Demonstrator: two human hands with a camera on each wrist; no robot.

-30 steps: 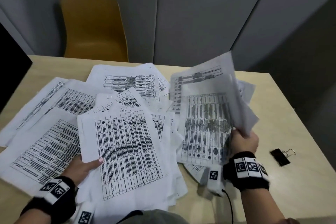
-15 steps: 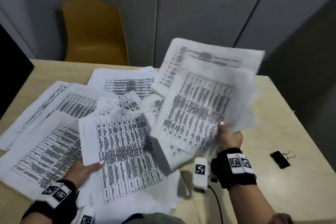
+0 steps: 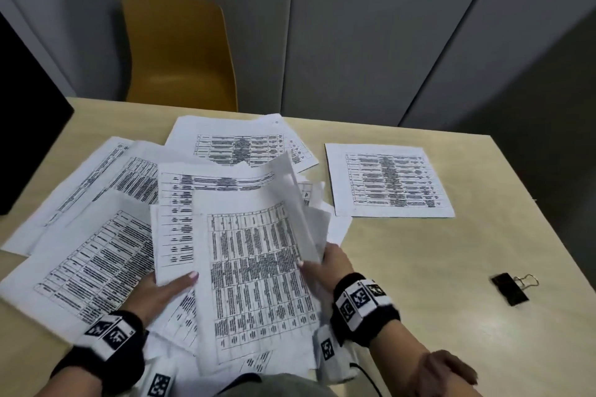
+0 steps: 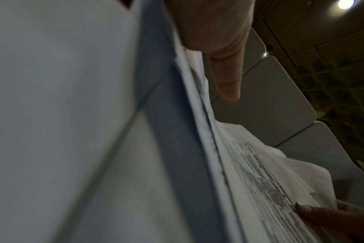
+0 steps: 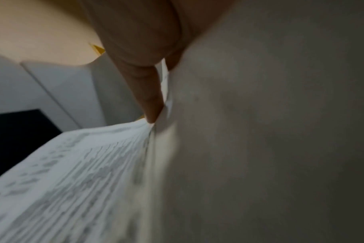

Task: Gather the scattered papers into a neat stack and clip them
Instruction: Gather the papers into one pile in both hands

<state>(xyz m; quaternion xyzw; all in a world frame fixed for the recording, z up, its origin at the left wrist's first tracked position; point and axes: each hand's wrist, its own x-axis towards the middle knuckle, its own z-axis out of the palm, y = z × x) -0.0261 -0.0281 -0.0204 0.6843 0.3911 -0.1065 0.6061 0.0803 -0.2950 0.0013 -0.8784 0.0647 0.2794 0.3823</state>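
Note:
Printed white sheets (image 3: 96, 255) lie scattered over the left and middle of the wooden table (image 3: 435, 267). In front of me a loose bundle of papers (image 3: 254, 267) is held between both hands. My right hand (image 3: 325, 264) pinches its right edge, with the thumb (image 5: 150, 92) on top. My left hand (image 3: 164, 290) grips the left edge, its thumb (image 4: 224, 74) lying across the sheets (image 4: 260, 172). One sheet (image 3: 387, 180) lies alone on the right. A black binder clip (image 3: 511, 288) sits further right, clear of both hands.
A yellow chair (image 3: 180, 51) stands behind the table's far edge, against grey wall panels. A black screen (image 3: 25, 138) stands at the far left. Bare tabletop lies between the bundle and the clip.
My right hand has carried its raised bundle left and down onto the pile in front of me. My left hand now grips the bundle's left edge. One sheet now lies alone on the right.

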